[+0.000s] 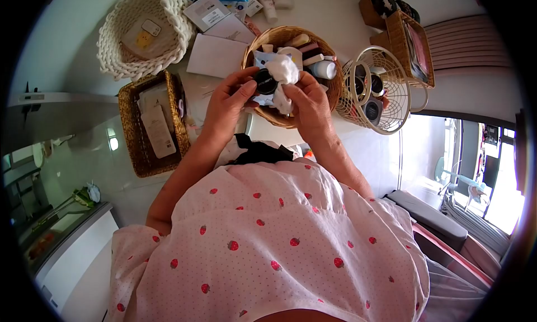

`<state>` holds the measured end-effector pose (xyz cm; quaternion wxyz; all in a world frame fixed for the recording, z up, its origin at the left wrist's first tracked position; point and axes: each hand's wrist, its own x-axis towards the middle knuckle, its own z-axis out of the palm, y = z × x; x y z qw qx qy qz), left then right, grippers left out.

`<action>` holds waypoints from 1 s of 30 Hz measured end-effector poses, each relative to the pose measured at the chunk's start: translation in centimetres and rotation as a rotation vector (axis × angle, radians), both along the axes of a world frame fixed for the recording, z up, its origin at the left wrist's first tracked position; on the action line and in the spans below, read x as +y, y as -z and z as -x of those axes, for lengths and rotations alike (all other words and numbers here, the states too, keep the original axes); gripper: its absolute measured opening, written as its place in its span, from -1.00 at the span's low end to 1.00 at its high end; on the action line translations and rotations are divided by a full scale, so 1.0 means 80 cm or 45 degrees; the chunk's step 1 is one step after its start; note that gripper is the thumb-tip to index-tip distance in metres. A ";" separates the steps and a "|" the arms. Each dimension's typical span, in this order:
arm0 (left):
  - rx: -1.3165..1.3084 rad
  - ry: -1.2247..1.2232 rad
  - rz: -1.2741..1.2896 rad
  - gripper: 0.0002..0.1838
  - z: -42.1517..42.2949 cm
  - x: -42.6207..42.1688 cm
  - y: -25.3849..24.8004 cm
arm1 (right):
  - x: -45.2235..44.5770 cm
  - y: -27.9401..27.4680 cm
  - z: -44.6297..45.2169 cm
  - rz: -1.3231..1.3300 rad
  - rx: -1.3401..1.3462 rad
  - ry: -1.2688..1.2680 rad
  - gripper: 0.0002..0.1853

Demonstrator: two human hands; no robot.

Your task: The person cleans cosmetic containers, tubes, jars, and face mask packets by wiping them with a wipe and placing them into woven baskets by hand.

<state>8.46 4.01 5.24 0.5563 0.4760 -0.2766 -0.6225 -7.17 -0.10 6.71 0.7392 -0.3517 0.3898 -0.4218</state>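
My left hand (pixel 235 95) grips a small round black container (pixel 265 81), its dark flat face turned up. My right hand (pixel 309 102) pinches a crumpled white cloth or tissue (pixel 283 70), which touches or lies close beside the container. Both hands are over a round wicker basket (pixel 258 42) full of small bottles and tubes. Among them lies a white bottle with a bluish cap (pixel 323 70). A light blue packet (pixel 267 59) shows partly behind the black container. Whatever lies under my hands in the basket is hidden.
Left stand a white braided basket (pixel 112 48) and a brown woven basket (pixel 130 148) holding flat packets. White boxes (pixel 215 56) lie between them and the wicker basket. On the right are a white wire basket (pixel 386 123) with round black containers and a wicker box (pixel 428 53).
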 end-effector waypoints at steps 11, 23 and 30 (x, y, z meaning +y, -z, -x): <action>0.002 0.051 -0.135 -0.73 0.001 -0.003 0.008 | 0.012 0.001 -0.008 0.643 0.583 -0.001 -0.79; -0.152 0.070 -0.069 -0.77 0.011 -0.004 -0.003 | -0.002 -0.024 0.016 0.734 0.966 0.070 -0.68; 0.144 0.343 0.044 -0.74 0.038 -0.020 -0.009 | 0.005 -0.064 0.047 0.416 0.966 -0.065 -0.57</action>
